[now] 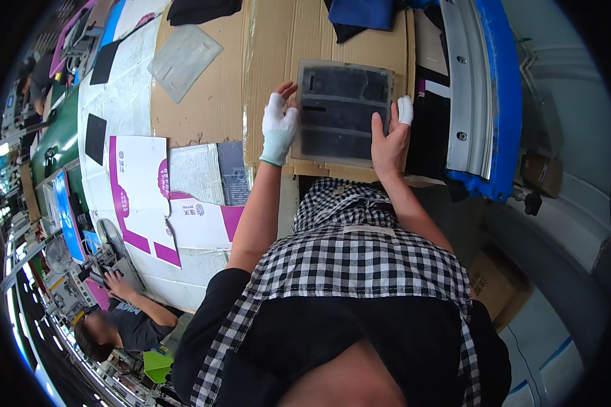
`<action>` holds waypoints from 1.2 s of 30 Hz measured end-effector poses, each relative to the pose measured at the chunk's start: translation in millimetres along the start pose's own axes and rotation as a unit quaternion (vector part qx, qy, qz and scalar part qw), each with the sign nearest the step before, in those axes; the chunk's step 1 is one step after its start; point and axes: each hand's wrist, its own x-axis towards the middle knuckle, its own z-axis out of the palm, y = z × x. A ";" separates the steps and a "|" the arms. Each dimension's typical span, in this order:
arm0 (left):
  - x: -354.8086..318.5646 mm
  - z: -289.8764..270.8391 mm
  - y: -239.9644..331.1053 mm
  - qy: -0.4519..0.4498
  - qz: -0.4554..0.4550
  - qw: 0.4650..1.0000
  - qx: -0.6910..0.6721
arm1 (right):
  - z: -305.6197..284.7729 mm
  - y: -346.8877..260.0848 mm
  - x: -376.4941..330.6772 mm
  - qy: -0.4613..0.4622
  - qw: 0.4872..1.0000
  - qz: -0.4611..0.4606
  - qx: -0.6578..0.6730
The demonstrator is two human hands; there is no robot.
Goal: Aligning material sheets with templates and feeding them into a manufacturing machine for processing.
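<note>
A clear flat template (345,161) lies on the cardboard in front of me, with three dark rectangular panels (339,113) showing in it or through it. My left hand (279,129), in a white glove that leaves the fingertips bare, is at the template's left edge with its fingers apart. At the right edge is my right hand (390,146), its thumb over the template and its fingers stretched out beyond the edge. White covering wraps one finger of that hand. Whether either hand presses on the template I cannot tell.
Brown cardboard (271,41) covers the worktop. Another clear sheet (185,62) lies to the left, near small black pieces (96,138) and printed white-purple board (139,197). Blue fabric (362,13) is at the back. A blue-framed machine (499,102) stands right. A co-worker (129,319) sits lower left.
</note>
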 end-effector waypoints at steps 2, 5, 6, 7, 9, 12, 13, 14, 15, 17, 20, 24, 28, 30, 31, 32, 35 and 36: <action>-4.8 -2.1 -2.7 0.008 -0.006 1.000 0.015 | -2.0 -3.1 4.8 0.003 1.000 -0.006 -0.003; -8.5 1.6 -4.5 0.019 -0.006 0.998 0.052 | -1.6 -2.7 5.7 0.004 1.000 -0.010 -0.026; -9.8 4.9 -4.6 0.026 -0.003 0.996 0.082 | -1.1 -2.2 5.3 0.002 0.999 -0.011 -0.048; -10.9 7.8 -4.8 0.033 0.000 0.993 0.112 | -0.4 -1.6 4.9 0.000 0.998 -0.013 -0.069; -11.5 10.1 -6.1 0.041 0.002 0.989 0.141 | 1.0 0.7 4.8 -0.002 0.996 -0.015 -0.091; -8.0 12.1 -9.1 0.035 0.016 0.980 0.196 | 4.6 8.1 7.4 -0.001 0.995 -0.019 -0.097; -7.6 12.1 -9.4 0.033 0.021 0.976 0.214 | 5.6 9.4 8.4 0.000 0.995 -0.021 -0.099; -7.6 11.9 -9.6 0.032 0.021 0.976 0.214 | 7.2 10.3 9.1 0.000 0.995 -0.020 -0.099; -7.7 10.9 -9.6 0.039 0.020 0.976 0.213 | 9.8 10.7 9.5 0.004 0.995 -0.030 -0.096; -7.9 8.6 -9.5 0.052 0.019 0.976 0.213 | 14.8 10.6 9.7 0.012 0.995 -0.050 -0.090; -9.3 7.8 -10.3 0.059 0.017 0.974 0.217 | 14.9 9.0 9.0 0.006 0.995 -0.045 -0.086; -11.4 11.2 -12.7 0.052 0.016 0.973 0.226 | 9.6 6.9 7.9 -0.014 0.996 -0.002 -0.089; -8.9 14.1 -17.2 0.044 0.012 0.976 0.213 | 8.6 9.6 7.6 -0.009 0.994 0.003 -0.109; -7.7 15.0 -17.9 0.044 0.011 0.977 0.210 | 8.5 12.3 8.0 -0.004 0.993 -0.010 -0.119; -7.2 15.4 -18.2 0.043 0.010 0.977 0.208 | 8.6 13.9 8.4 0.000 0.991 -0.024 -0.129; -6.9 15.7 -18.3 0.043 0.010 0.978 0.205 | 8.8 15.3 8.7 0.005 0.990 -0.037 -0.139; -6.8 16.9 -17.6 0.039 0.005 0.978 0.205 | 9.5 18.7 8.7 0.011 0.988 -0.049 -0.149; -6.8 17.2 -16.9 0.037 0.001 0.977 0.208 | 9.7 19.7 8.5 0.011 0.988 -0.047 -0.149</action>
